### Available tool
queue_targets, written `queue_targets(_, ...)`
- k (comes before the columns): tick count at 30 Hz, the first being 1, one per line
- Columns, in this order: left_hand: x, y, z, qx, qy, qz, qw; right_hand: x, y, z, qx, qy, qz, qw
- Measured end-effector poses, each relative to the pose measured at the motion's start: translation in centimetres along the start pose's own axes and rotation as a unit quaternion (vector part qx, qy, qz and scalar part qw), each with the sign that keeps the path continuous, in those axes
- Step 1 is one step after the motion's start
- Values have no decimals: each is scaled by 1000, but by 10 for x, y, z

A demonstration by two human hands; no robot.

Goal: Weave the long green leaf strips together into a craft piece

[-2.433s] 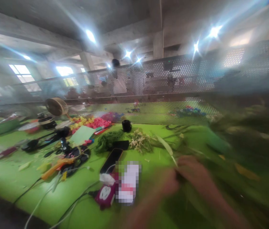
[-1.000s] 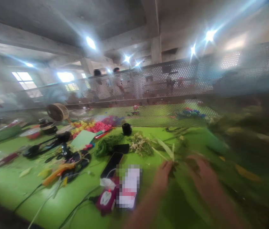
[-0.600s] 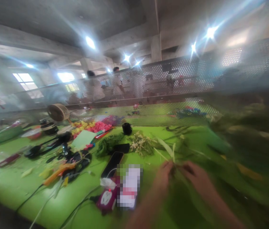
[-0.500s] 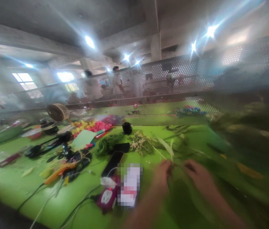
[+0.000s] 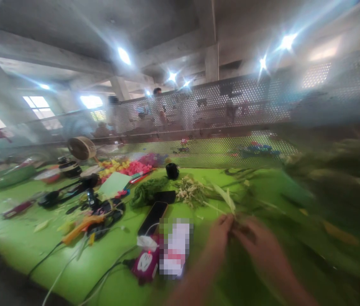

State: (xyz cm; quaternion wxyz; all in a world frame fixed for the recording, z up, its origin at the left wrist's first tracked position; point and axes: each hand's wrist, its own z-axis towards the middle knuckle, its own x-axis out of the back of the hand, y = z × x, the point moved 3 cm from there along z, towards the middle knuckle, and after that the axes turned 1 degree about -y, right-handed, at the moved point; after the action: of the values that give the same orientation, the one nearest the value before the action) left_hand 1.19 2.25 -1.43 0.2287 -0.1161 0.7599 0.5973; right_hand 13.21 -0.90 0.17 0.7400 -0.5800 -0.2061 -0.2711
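My left hand (image 5: 220, 233) is closed in a pinch on the lower end of a pale green leaf strip (image 5: 227, 199), which sticks up above the fingertips. Close against it, my right hand (image 5: 252, 233) has its fingers bent and pressed together at the base of the strip. What lies between the right fingers is blurred and hidden. Just behind the hands, a pile of cream and pale green pieces (image 5: 191, 191) sits on the green table (image 5: 109, 272). A thin pale stalk (image 5: 214, 207) lies beside the left hand.
To the left are a lit phone (image 5: 176, 250), a dark phone (image 5: 153, 217), a purple power socket (image 5: 144, 265) and an orange glue gun (image 5: 82, 228) with cords. Pink and yellow pieces (image 5: 128, 168) lie farther back before a perforated metal screen (image 5: 199, 148). Dark green foliage (image 5: 335, 170) fills the right.
My right hand has moved left and now meets the left hand at the strip's base. The view has shifted slightly, and the strip leans a little differently.
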Motion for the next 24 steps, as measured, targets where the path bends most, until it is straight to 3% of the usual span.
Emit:
queue_targets(4,3,-4,3,-15,0,21,1000,-10,2,-2,-8,-17,24,1000)
queue_targets(9,6,-3,6,-31,22,73,997,-8,9,4,-3,-41,53,998)
queue_targets(14,1,5,0,-10,41,34,999,-7,12,7,-19,-92,68,993)
queue_targets(18,1,11,-1,-13,13,55,998,2,8,6,-19,-36,68,997)
queue_targets(20,3,11,1,-24,-6,90,996,5,9,8,-46,-19,114,992)
queue_targets(24,4,8,3,-49,-38,124,990,4,17,12,-130,-60,248,958)
